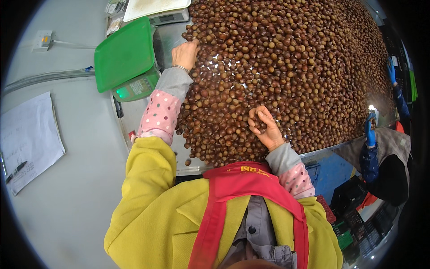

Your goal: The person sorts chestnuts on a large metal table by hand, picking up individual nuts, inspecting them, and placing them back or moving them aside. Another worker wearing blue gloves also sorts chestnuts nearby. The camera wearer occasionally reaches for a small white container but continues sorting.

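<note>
A wide heap of brown chestnuts (289, 64) covers the worktable in front of me. At its left edge, my left hand (186, 53) reaches forward, back of the hand up, its fingertips against the nuts and partly hidden. My right hand (265, 127) is over the near part of the heap with thumb and fingers curled. Chestnuts show in the gap between them; whether they are gripped or lie behind, I cannot tell. Between my hands the layer thins, and small patches of white surface show through. A single chestnut (187, 162) lies apart near the front edge.
A green scale (124, 57) with a lit display stands left of my left arm. Behind it is another scale with a white tray (154, 8). Paper sheets (30, 144) and a pen lie far left. At right, blue-gloved hands (370, 131) of other people work near the heap.
</note>
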A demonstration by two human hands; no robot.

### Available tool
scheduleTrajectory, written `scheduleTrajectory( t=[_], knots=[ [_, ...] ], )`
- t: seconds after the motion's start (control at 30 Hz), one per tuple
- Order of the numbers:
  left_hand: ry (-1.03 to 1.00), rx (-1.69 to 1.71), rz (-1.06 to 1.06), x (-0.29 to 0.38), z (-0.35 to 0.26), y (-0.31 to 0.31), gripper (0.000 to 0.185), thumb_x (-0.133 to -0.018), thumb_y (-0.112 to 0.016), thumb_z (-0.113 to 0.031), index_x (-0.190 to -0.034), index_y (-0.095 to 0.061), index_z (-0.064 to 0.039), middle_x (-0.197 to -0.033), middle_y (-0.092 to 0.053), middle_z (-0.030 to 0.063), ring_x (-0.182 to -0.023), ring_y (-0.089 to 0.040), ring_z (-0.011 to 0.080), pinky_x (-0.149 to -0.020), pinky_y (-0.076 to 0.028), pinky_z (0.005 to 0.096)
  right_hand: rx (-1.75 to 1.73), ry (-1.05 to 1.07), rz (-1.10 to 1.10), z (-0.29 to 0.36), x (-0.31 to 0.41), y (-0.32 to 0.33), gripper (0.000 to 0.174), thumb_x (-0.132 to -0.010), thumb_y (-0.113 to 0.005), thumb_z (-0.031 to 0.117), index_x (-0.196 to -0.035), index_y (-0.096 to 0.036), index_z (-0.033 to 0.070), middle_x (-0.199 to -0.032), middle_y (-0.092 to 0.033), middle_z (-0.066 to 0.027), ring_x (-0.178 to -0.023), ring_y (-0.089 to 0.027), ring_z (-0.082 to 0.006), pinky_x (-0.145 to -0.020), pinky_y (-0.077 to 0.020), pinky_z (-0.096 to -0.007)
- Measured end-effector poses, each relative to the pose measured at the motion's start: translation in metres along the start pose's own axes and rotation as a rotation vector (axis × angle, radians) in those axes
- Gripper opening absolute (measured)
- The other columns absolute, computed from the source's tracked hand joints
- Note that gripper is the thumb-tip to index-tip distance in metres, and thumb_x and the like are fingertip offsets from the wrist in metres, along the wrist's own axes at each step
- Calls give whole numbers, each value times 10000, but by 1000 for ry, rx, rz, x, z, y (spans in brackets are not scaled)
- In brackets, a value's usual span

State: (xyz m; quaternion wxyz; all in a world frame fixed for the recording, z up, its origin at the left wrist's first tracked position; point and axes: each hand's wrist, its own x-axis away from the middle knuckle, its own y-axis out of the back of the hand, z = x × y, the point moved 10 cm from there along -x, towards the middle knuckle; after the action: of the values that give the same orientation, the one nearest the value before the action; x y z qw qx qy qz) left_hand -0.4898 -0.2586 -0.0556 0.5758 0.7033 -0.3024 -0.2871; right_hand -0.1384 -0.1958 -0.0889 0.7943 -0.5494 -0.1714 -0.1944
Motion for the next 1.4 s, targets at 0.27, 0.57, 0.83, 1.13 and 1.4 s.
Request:
scheduleTrajectory(
  t=[0.27,0.57,0.83,1.13,1.4],
  knots=[
    [147,461,-71,38,-1,21,212,-1009,-662,-262,-1162,-696,-119,-815,-722,112,-750,-698,298,-657,-520,429,-39,-27,67,-2,-2,-16,161,-1086,-572,246,-1040,-554,93,-1045,-595,-94,-825,-591,-176,-524,-402,-222],
    [113,644,-281,117,-74,55,146,-1020,-613,-181,-1054,-710,-77,-991,-736,151,-863,-721,359,-743,-551,451,-32,-62,2,-1,-7,-13,224,-1114,-514,302,-1069,-548,85,-1052,-577,-94,-819,-569,-179,-539,-430,-239],
    [243,521,-127,82,-34,29,176,-951,-730,-225,-1017,-739,-62,-938,-704,113,-833,-702,334,-702,-527,426,-34,-62,-11,-3,-7,-6,227,-1117,-509,301,-1062,-557,85,-1060,-575,-92,-803,-569,-176,-537,-429,-242],
    [89,453,-142,89,-107,45,293,-901,-774,-383,-1009,-757,-111,-708,-644,59,-642,-644,241,-597,-510,424,-24,-67,-2,-2,-8,-9,277,-1121,-491,346,-1081,-577,86,-1058,-609,-99,-813,-593,-187,-534,-433,-253],
    [-231,644,-127,114,-182,74,604,-896,-789,-400,-1418,-600,-161,-832,-612,63,-748,-641,236,-627,-524,367,-118,-69,-92,-3,-5,4,435,-1093,-480,459,-1227,-653,83,-1111,-674,-117,-880,-615,-247,-544,-413,-273]
  ],
)
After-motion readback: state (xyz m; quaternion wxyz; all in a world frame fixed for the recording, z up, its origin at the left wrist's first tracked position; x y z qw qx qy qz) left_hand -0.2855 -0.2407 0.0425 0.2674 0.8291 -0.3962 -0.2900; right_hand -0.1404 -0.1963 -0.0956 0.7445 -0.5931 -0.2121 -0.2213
